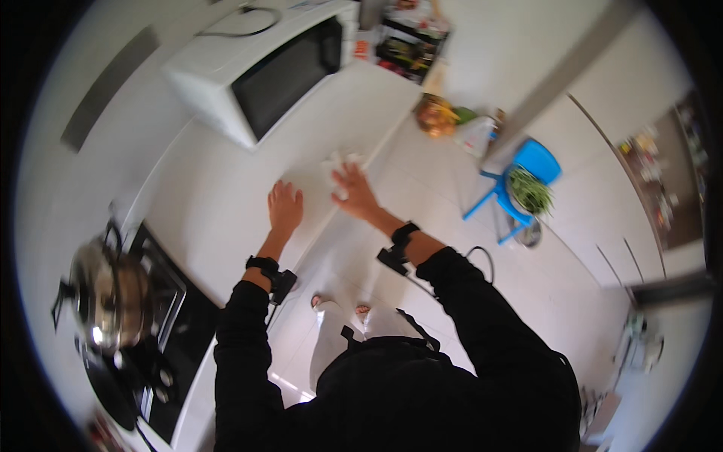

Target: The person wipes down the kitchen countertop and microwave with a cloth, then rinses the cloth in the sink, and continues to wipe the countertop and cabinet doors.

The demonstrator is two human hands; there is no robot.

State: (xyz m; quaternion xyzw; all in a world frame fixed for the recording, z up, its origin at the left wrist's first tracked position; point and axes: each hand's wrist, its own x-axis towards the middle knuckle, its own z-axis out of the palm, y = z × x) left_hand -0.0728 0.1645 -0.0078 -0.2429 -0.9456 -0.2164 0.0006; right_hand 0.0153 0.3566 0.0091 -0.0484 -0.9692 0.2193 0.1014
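Observation:
Over the white countertop (226,186) is my left hand (286,206), palm down, fingers apart and holding nothing. My right hand (356,192) hovers by the counter's front edge, its fingers spread and empty. Just beyond its fingertips a small crumpled white item (343,158), perhaps a cloth or tissue, lies on the counter; its outline is blurred. Whether either hand touches the counter I cannot tell. Each wrist wears a black strap with a small device. A white microwave oven (209,85) with a dark door stands farther back on the counter.
At left, a shiny metal pot (113,296) and a black pan (107,384) sit on a black cooktop (192,339). Leafy greens (529,191) in a bowl rest on a blue chair (536,155) at right. Bags (474,135) lie on the floor near a filled rack (409,48).

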